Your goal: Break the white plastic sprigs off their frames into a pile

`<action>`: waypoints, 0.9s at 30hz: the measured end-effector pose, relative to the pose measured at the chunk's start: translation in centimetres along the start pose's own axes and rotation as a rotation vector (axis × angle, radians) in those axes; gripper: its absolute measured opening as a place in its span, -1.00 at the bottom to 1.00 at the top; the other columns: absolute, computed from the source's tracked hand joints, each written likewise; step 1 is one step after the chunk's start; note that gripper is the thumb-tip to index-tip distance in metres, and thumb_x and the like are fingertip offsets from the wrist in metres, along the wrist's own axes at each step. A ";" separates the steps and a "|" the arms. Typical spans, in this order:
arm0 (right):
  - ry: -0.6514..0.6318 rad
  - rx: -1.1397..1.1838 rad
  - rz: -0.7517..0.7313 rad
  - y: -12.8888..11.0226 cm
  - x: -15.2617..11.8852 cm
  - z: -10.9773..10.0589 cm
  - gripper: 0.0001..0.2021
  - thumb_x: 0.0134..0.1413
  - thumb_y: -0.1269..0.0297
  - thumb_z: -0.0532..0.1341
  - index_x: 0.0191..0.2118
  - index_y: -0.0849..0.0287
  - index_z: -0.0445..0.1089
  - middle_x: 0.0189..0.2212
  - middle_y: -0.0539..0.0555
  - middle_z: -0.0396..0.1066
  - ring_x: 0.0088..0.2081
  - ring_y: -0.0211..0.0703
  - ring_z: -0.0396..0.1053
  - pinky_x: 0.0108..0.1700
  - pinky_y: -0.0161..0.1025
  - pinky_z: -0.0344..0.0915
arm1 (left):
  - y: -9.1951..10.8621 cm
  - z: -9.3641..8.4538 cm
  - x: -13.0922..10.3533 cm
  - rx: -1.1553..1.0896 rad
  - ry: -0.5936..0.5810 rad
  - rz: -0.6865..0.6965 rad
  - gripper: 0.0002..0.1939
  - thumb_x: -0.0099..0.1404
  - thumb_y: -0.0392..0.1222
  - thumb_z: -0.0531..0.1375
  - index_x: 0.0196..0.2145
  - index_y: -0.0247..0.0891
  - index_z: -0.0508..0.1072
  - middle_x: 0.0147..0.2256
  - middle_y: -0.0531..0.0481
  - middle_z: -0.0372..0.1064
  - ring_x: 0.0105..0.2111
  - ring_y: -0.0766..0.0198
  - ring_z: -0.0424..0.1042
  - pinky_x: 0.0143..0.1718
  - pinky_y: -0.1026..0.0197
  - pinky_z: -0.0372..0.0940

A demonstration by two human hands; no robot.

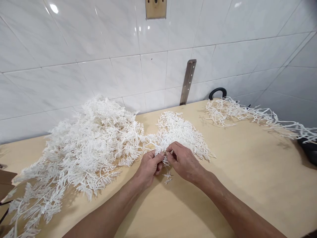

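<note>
Between my hands is a white plastic foliage sprig (155, 145), its thin stem running toward the big heap. My left hand (150, 165) is closed on it, thumb and fingers pinched. Close against it, my right hand (182, 160) pinches at the sprig's feathery tips, its fingertips nearly touching the left thumb. Small white loose bits (168, 177) lie on the tabletop just below the hands. Behind the hands spreads a pile of loose white tips (182, 132). A large heap of white artificial foliage (91, 145) stands to the left.
Bare white branched stems (237, 114) lie at the right back, beside a black curved handle (218, 92). A metal bracket (188, 81) leans or is fixed at the tiled wall (153, 72). The wooden table (247, 165) meets that wall. A brown box (7, 181) shows at the left edge.
</note>
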State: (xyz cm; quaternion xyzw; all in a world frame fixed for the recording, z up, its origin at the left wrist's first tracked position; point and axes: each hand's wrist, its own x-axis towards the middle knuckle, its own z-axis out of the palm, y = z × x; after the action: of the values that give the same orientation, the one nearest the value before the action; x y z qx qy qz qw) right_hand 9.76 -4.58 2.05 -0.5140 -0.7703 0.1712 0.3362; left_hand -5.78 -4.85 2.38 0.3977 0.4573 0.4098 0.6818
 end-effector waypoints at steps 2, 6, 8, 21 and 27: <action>0.041 -0.069 -0.016 0.2 0.1 0.4 -0.87 0.20 0.37 0.03 -0.35 0.14 0.27 -0.36 0.05 0.35 -0.46 -0.22 0.28 -0.43 -0.27 0.17 | 0.0 0.0 -0.1 -0.018 -0.026 -0.010 -0.51 -0.01 0.15 0.38 -0.57 -0.25 0.23 -0.73 0.19 0.06 -0.70 0.50 -0.06 -0.64 0.33 -0.21; 0.219 -0.153 0.056 1.3 0.5 -0.2 -0.86 0.18 0.38 0.03 -0.41 0.12 0.21 -0.45 0.05 0.30 -0.47 -0.18 0.25 -0.43 -0.25 0.14 | 0.0 0.2 -0.3 -0.042 -0.069 0.004 -0.50 -0.02 0.12 0.40 -0.57 -0.25 0.21 -0.71 0.23 0.01 -0.69 0.53 -0.12 -0.63 0.33 -0.24; 0.254 -0.108 0.104 1.6 0.6 -1.0 -0.89 0.17 0.34 0.07 -0.39 0.12 0.24 -0.49 0.01 0.32 -0.49 -0.20 0.26 -0.41 -0.25 0.17 | 0.0 0.3 -0.3 -0.036 -0.051 0.006 -0.50 0.01 0.13 0.39 -0.57 -0.25 0.21 -0.71 0.21 0.04 -0.69 0.52 -0.11 -0.63 0.33 -0.22; 0.058 0.094 -0.032 -0.7 0.0 -1.3 -0.84 0.21 0.28 0.14 -0.27 0.11 0.48 -0.36 0.02 0.50 -0.49 -0.26 0.33 -0.37 -0.28 0.25 | -0.1 0.2 0.0 0.052 0.100 0.073 -0.51 0.10 0.23 0.30 -0.52 -0.23 0.22 -0.72 0.18 0.12 -0.72 0.46 0.02 -0.69 0.36 -0.08; 0.002 0.072 0.072 -0.9 -0.1 -1.1 -0.82 0.20 0.25 0.15 -0.28 0.09 0.51 -0.55 -0.04 0.44 -0.53 -0.24 0.32 -0.40 -0.28 0.22 | -0.2 0.1 0.1 0.032 0.092 0.055 -0.53 0.12 0.21 0.29 -0.47 -0.25 0.27 -0.73 0.19 0.11 -0.73 0.47 0.00 -0.70 0.36 -0.10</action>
State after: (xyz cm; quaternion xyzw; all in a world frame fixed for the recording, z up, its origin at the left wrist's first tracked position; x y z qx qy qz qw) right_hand 9.94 -5.11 3.30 -0.5292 -0.7444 0.2103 0.3487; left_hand -5.60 -4.81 2.22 0.4015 0.4834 0.4388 0.6423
